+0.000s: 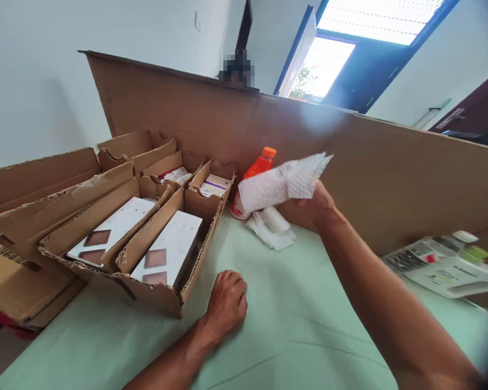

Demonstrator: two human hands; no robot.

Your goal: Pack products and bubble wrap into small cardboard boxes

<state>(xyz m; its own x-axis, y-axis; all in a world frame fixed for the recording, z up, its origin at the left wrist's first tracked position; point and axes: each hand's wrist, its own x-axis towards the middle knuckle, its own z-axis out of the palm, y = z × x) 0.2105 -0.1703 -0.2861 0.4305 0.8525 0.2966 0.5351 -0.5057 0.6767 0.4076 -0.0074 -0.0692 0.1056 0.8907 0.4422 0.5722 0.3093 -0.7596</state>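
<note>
1. Wrap (280,183) is gripped by the right hand (319,206), lifted near the desk's (296,303) far edge.
2. Other wrap (270,228) is left there, unlifted.
3. The left hand's (226,297) fingers are curled, apparently empty.

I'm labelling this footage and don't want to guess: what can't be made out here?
All in the head view:
Right hand: its fingers are mostly hidden by the white wrap it holds.
Inside that wrap: covered by its outer layers.
Orange-capped bottle: its middle is blocked by the wrap.
Left hand: its palm is hidden under its own back.
White jug: small print blurred, one end cut off by the right edge.
</note>
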